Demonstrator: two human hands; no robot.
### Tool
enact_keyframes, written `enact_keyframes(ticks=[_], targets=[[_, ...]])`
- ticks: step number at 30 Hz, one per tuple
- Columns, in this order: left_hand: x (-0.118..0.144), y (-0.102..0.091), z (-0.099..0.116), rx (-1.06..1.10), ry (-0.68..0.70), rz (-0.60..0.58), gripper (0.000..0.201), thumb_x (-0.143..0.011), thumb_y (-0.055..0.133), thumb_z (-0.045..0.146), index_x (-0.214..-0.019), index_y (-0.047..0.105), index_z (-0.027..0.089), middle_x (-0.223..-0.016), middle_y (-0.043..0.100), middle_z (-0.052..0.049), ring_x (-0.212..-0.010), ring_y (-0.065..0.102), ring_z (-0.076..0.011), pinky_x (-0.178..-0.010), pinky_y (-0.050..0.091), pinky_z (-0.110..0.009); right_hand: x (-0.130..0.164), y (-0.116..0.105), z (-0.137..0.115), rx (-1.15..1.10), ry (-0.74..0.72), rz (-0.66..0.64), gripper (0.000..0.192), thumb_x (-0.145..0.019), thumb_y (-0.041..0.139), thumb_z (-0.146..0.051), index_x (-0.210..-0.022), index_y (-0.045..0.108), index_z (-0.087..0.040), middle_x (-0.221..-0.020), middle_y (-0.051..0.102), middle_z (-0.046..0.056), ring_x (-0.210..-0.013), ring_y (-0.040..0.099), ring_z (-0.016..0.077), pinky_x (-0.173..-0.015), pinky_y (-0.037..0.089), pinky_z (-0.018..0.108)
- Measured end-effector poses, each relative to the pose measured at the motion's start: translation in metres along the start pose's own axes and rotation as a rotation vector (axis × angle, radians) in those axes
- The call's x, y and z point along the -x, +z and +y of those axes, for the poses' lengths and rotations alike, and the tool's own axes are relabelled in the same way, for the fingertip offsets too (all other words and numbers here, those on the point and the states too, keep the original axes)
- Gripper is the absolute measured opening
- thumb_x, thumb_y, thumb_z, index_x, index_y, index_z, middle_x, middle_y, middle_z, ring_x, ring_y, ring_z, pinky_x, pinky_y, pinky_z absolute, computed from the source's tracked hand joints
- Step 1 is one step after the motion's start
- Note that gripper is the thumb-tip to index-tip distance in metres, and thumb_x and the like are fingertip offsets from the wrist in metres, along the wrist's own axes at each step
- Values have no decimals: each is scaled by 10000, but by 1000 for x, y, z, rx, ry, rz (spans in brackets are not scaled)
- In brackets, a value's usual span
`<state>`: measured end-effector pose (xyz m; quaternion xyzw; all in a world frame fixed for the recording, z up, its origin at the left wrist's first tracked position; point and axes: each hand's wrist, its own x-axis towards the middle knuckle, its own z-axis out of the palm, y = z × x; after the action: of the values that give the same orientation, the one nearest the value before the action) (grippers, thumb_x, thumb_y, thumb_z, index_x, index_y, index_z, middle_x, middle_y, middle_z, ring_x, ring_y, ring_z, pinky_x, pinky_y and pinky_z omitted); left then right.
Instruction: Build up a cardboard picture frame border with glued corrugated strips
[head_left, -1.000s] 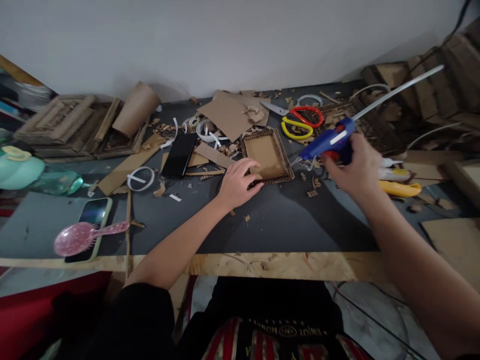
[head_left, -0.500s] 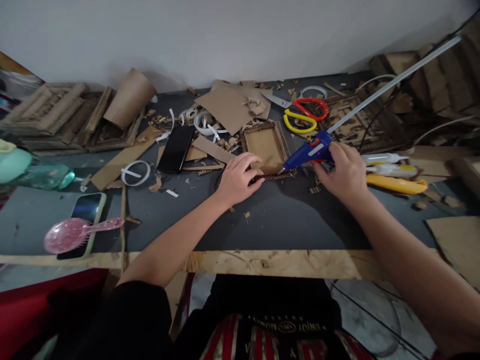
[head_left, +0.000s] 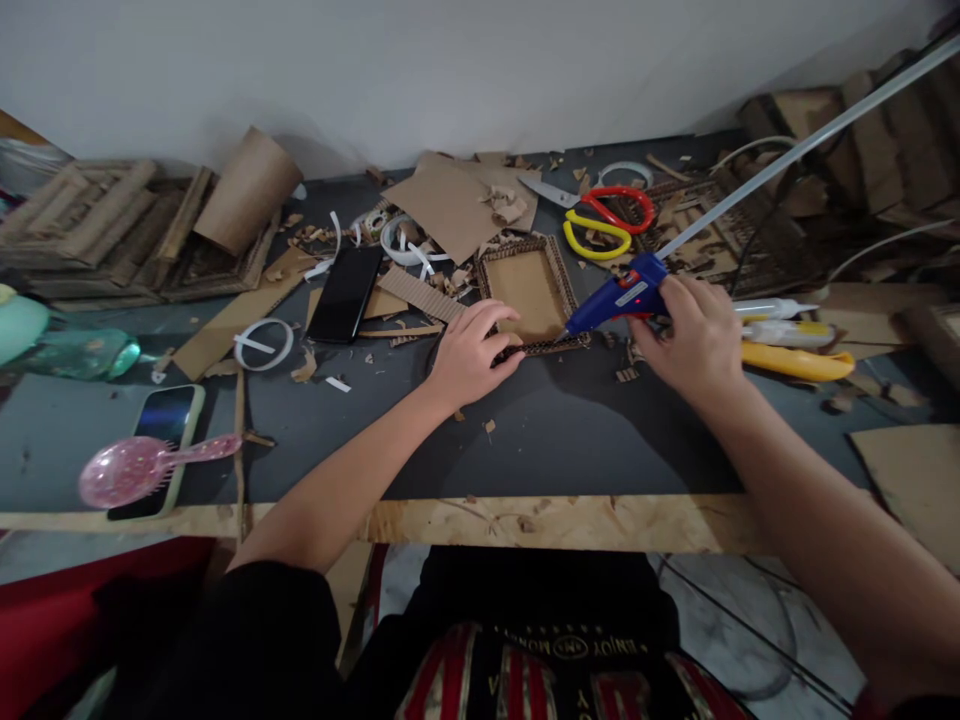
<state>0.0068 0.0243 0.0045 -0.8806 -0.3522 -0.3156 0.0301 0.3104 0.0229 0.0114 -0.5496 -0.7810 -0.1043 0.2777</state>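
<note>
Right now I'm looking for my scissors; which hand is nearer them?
Right. The right hand, holding the glue gun, sits just below the scissors. The left hand rests farther off, on the cardboard frame's lower-left corner.

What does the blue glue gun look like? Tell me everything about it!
The glue gun has a blue, plastic-looking body with a small red light on its side and a pale label. The right hand grips its handle. A long whitish glue stick pokes out the back, slanting up to the right. Its nozzle tilts down-left at the lower right corner of the cardboard frame, which the left hand presses down.
</note>
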Motion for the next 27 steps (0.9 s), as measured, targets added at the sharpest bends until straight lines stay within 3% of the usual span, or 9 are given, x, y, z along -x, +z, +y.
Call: enact_keyframes(ticks=[7, 18, 27], targets=[[0, 0, 0, 1, -10, -12, 206, -954, 626, 295, -799, 681, 172, -1178, 673, -129, -1207, 612, -299, -1043, 507, -527, 2, -1, 3, -27, -2, -21, 485, -903, 561, -333, -1374, 546, -217, -1253, 659, 169, -1136, 626, 369, -948, 491, 588], [0, 0, 0, 17, -30, -38, 213, -958, 625, 307, -797, 676, 178, -1186, 668, -125, -1215, 601, -299, -1033, 507, -528, -1, -7, 5, -17, 16, -31, 358, -935, 514, -335, -1273, 577, -233, -1250, 682, 176, -1157, 634, 353, -959, 509, 561], [0, 0, -1, 30, -25, -33, 221, -968, 606, 316, -819, 693, 179, -1191, 665, -121, -1227, 592, -302, -1043, 491, -530, -2, -6, 12, 21, -39, 61, 299, -894, 553, -325, -1157, 607, -194, -1145, 727, 166, -1058, 682, 346, -872, 556, 528]])
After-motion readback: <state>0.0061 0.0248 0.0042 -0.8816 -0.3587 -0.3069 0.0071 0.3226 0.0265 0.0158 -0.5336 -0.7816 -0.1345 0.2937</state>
